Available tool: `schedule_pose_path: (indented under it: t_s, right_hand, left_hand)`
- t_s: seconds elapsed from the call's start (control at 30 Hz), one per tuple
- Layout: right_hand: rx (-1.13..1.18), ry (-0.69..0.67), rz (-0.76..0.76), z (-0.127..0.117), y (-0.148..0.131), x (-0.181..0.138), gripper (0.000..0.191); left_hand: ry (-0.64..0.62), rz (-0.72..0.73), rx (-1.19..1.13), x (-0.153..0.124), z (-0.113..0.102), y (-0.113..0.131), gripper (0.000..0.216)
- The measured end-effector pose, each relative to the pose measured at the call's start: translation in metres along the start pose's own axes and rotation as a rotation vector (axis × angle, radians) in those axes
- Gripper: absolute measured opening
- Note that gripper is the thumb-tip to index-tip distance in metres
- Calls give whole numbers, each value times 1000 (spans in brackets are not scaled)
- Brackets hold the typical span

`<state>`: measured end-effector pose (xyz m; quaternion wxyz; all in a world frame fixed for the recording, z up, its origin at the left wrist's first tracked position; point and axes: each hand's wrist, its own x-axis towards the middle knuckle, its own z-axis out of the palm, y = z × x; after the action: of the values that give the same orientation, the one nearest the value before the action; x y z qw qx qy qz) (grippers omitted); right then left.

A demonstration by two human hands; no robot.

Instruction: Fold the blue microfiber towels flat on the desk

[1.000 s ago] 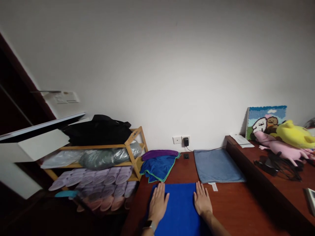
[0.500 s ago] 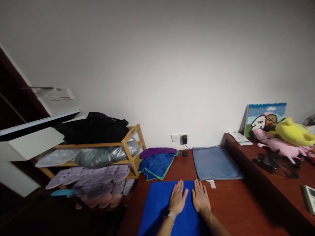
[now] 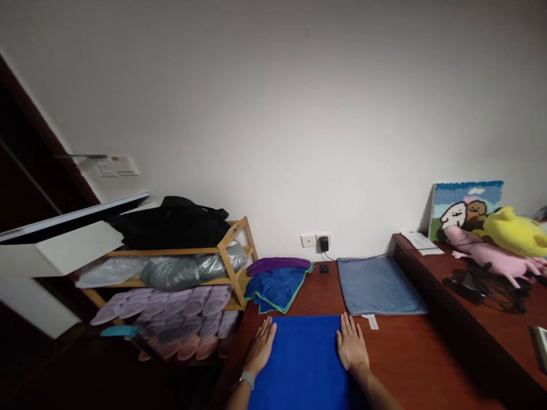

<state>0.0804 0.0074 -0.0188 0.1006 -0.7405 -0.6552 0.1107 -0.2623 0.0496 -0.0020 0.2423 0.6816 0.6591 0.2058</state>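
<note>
A bright blue cloth (image 3: 305, 361) lies flat on the reddish-brown table, its near end running out of view. My left hand (image 3: 260, 345) rests along the cloth's left edge near the far corner, fingers stretched out, a band on the wrist. Opposite it, my right hand (image 3: 352, 344) lies flat over the right edge by the other far corner, fingers extended. Neither hand grips anything. Beyond the cloth, a crumpled blue cloth with green trim (image 3: 280, 287) and a purple cloth (image 3: 280, 265) sit at the left. A grey-blue cloth (image 3: 380, 286) with a white tag (image 3: 371, 322) is spread at the right.
A wooden rack (image 3: 237, 267) with slippers (image 3: 192, 302) and a black bag (image 3: 175, 222) stands at left. A raised ledge at right holds plush toys (image 3: 482, 250), a dog picture (image 3: 465, 208) and cables (image 3: 491, 287). A black plug (image 3: 323, 244) sits in the wall.
My left hand has slid left across the blue cloth, from its middle to the left edge. My right hand has stayed by the right edge. The view has shifted slightly.
</note>
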Motion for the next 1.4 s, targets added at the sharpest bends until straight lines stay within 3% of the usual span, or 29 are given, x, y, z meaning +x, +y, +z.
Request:
schedule_pose_path:
  t_s: [0.07, 0.13, 0.33, 0.43, 0.5, 0.57, 0.7, 0.77, 0.83, 1.03, 1.4]
  right_hand:
    - [8, 3, -2, 1, 0, 0, 67]
    - [5, -1, -3, 2, 1, 1, 67]
    - [-17, -12, -28, 6, 4, 3, 66]
    - [-32, -23, -35, 7, 4, 5, 66]
    - [-31, -12, -30, 6, 3, 4, 66]
    - [-22, -2, -19, 3, 1, 3, 66]
    - [15, 4, -5, -2, -1, 1, 66]
    - [28, 1, -1, -3, -2, 1, 66]
    - [35, -6, 2, -5, -2, 2, 66]
    - [48, -29, 30, -18, -5, -7, 66]
    - [63, -35, 28, -5, -2, -85, 66]
  left_hand:
    - [23, 46, 56, -5, 5, 12, 71]
    - [33, 132, 147, -14, 22, 39, 71]
    - [-133, 497, 282, -52, 126, 148, 66]
    - [-137, 513, 280, -64, 148, 163, 68]
    - [-133, 550, 293, -67, 137, 150, 66]
    - [-122, 539, 319, -68, 114, 122, 65]
    - [15, 283, 384, -74, 64, 42, 68]
    - [66, 208, 415, -77, 49, 8, 70]
    - [93, 176, 435, -81, 42, -11, 72]
    - [114, 172, 452, -89, 37, -3, 74]
    - [92, 155, 461, -87, 31, 2, 76]
